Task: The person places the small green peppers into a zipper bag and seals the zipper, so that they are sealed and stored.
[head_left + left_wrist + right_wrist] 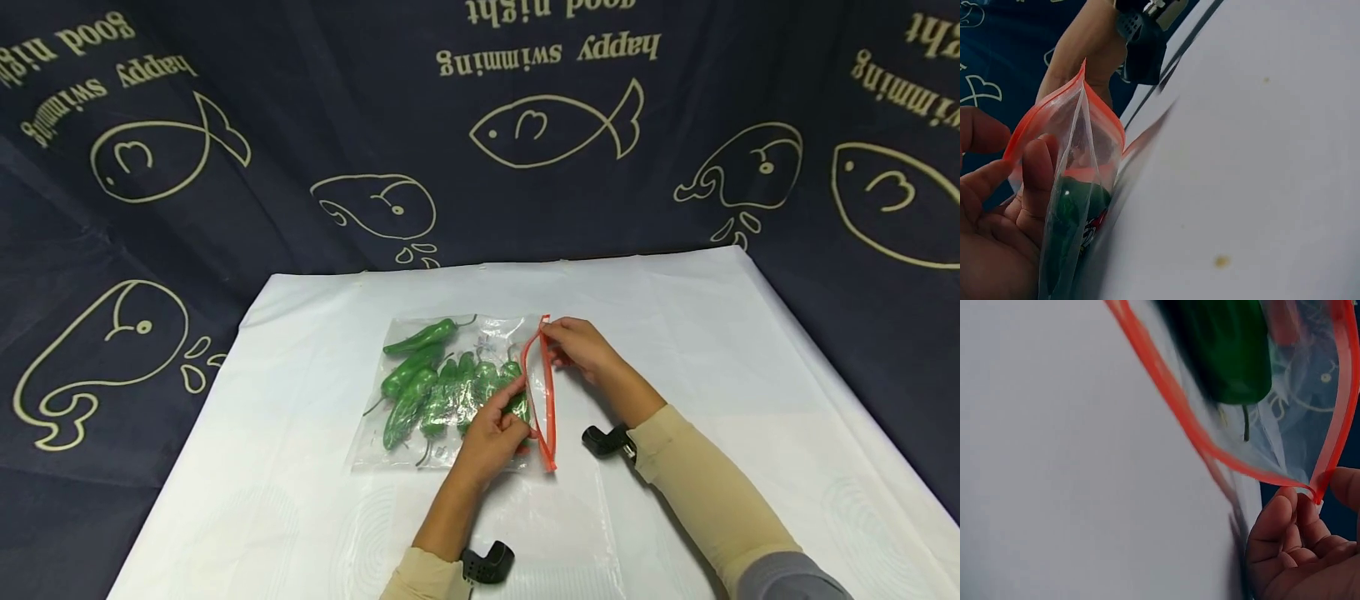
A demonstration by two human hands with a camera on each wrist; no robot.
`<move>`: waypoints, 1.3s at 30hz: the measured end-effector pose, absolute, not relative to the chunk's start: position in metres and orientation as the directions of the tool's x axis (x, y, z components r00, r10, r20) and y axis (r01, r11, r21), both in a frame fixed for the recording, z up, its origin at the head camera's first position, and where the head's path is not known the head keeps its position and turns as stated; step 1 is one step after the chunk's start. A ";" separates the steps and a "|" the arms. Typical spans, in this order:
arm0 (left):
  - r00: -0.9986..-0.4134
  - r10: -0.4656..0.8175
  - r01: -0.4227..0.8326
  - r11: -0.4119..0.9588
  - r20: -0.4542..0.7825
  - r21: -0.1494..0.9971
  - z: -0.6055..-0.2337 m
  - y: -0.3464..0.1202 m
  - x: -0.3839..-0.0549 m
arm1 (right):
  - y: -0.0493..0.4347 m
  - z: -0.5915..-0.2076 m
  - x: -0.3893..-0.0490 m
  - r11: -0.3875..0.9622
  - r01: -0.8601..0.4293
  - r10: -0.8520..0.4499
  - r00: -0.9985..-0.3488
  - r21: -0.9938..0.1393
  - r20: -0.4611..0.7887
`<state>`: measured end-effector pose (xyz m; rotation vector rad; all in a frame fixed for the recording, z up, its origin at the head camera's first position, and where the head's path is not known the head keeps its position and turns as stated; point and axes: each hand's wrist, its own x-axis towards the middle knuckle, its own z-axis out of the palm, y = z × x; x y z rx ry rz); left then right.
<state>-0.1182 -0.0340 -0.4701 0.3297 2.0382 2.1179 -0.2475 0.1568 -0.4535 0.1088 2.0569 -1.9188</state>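
A clear zip bag (371, 446) with a red zip edge (551, 400) lies on the table, its mouth parted and facing right. Inside are several green peppers (408, 408), some with thin stems showing. My right hand (588, 348) pinches the far corner of the red edge, which the right wrist view shows between thumb and fingers (1272, 519). With my left hand (487, 437), I pinch the upper lip nearer the front. In the left wrist view, one pepper (1075, 203) sits close to the gaping mouth.
A white cloth covers the table (300, 367). Beneath and in front of the peppers' bag lies another clear plastic sheet or bag (555, 533). Dark curtains (285, 100) with fish and whale drawings hang behind and at the sides. Black wrist cameras (489, 563) sit on both forearms.
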 end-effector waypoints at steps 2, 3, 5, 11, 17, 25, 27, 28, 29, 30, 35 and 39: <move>-0.955 0.290 0.057 -0.004 0.056 0.998 -0.469 -0.033 -0.117 | 0.159 -0.456 -0.250 0.086 0.283 -0.160 -0.942 -0.955 -0.294; -0.954 0.293 0.077 0.020 0.067 0.997 -0.467 -0.032 -0.117 | 0.159 -0.457 -0.252 0.086 0.288 -0.156 -0.942 -0.954 -0.299; -0.950 0.298 0.112 0.056 0.091 0.992 -0.459 -0.031 -0.113 | 0.161 -0.459 -0.255 0.089 0.289 -0.148 -0.942 -0.953 -0.300; -0.957 0.288 0.074 0.084 0.047 0.994 -0.434 -0.030 -0.104 | 0.165 -0.461 -0.260 0.112 0.285 -0.137 -0.944 -0.952 -0.299; -0.960 0.278 0.048 0.092 0.021 0.995 -0.444 -0.028 -0.107 | 0.167 -0.466 -0.264 0.097 0.319 -0.125 -0.936 -0.943 -0.329; -0.960 0.273 -0.059 0.035 -0.067 0.998 -0.468 -0.032 -0.117 | 0.168 -0.468 -0.264 0.074 0.335 -0.113 -0.933 -0.939 -0.342; -0.957 0.275 -0.099 0.000 -0.096 0.995 -0.467 -0.034 -0.117 | 0.167 -0.468 -0.264 0.073 0.336 -0.114 -0.933 -0.939 -0.342; -0.955 0.278 -0.111 -0.011 -0.104 0.994 -0.466 -0.035 -0.116 | 0.166 -0.467 -0.264 0.071 0.338 -0.112 -0.932 -0.939 -0.344; -0.953 0.284 -0.114 -0.021 -0.104 0.993 -0.465 -0.035 -0.116 | 0.166 -0.467 -0.264 0.068 0.339 -0.111 -0.932 -0.938 -0.344; -0.952 0.289 -0.111 -0.025 -0.099 0.994 -0.463 -0.035 -0.115 | 0.166 -0.468 -0.264 0.065 0.337 -0.115 -0.933 -0.939 -0.342; -0.946 0.320 -0.060 -0.008 -0.055 0.998 -0.448 -0.037 -0.109 | 0.165 -0.469 -0.265 0.059 0.322 -0.121 -0.937 -0.945 -0.327; -0.932 0.362 0.057 0.113 0.013 0.992 -0.429 -0.045 -0.109 | 0.165 -0.471 -0.265 0.043 0.322 -0.104 -0.940 -0.946 -0.325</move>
